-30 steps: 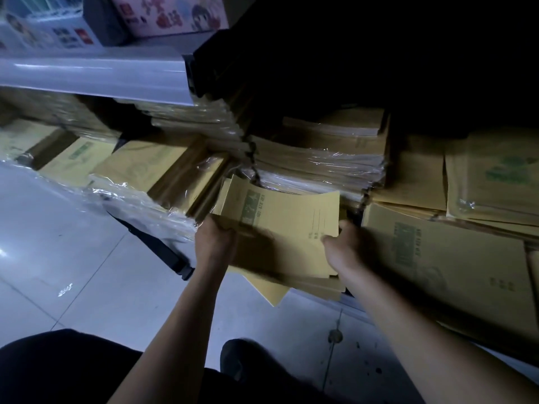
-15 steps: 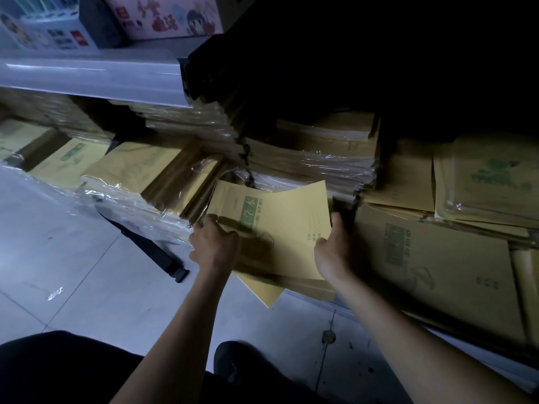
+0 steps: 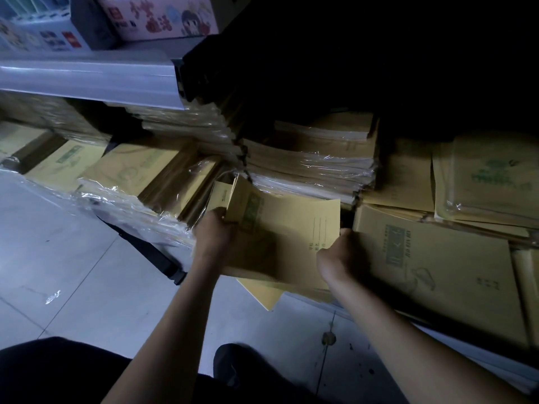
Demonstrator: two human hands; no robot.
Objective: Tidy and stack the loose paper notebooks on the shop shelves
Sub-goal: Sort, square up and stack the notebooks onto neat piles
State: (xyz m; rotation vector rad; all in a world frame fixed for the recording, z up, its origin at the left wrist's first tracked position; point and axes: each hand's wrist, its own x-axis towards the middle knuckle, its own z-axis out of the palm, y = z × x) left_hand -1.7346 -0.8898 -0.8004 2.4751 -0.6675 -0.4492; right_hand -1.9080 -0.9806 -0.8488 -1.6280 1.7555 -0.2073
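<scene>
Thin yellow paper notebooks (image 3: 291, 228) held by left grip (image 3: 214, 234) and right grip (image 3: 339, 258).

A narrow dark gap (image 3: 346, 218) right of the loose notebooks (image 3: 291, 225) is hemmed by a plastic-wrapped stack (image 3: 309, 170) above and a brown stack (image 3: 437, 272) beside it; open floor (image 3: 73, 258) lies below.

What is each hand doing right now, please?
Left hand: grips the notebooks by their left edge.
Right hand: grips the notebooks' right edge.
</scene>
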